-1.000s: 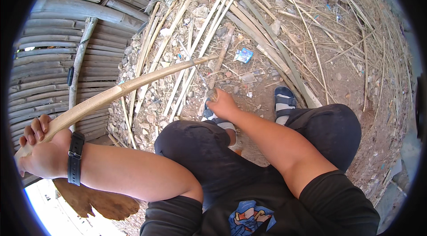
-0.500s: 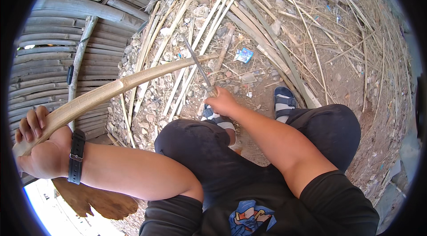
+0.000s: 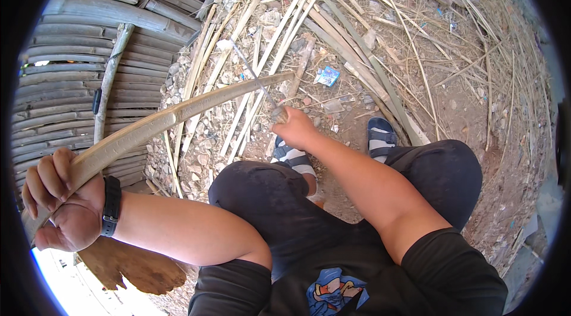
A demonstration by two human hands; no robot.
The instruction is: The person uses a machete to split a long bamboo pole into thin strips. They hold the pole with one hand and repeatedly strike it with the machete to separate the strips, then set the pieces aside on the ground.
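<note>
Inside the left hand [image 3: 76, 215], a bamboo strip [image 3: 160, 119]

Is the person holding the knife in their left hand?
No, the right hand grips the knife handle, while the left hand holds the long bamboo strip.

A long, pale bamboo strip [image 3: 169, 116] slants up rightward, a thin-bladed knife [image 3: 266, 93] crossing near its narrow tip
</note>
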